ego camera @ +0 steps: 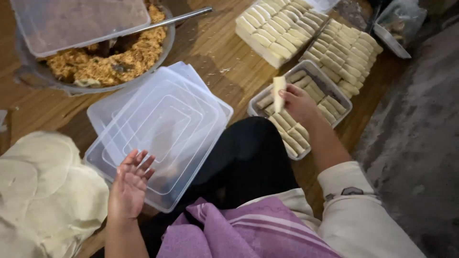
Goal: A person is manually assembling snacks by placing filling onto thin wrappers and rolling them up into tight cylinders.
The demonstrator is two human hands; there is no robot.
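Observation:
My right hand (297,101) holds a pale rolled pastry (278,91) upright over a clear plastic container (333,122) that is partly filled with rows of the same rolls. My left hand (129,185) hovers open, palm up, fingers spread, above the near edge of a stack of clear plastic lids (160,129) lying on the wooden floor. It holds nothing.
A round bowl (76,88) of shredded orange-brown filling with a metal spoon handle sits at the back left, half under a clear lid (76,21). Thin round dough sheets (45,191) lie at the left. Stacks of finished rolls (279,28) (346,50) sit behind. My black-trousered knee (248,153) and purple cloth (253,229) are close.

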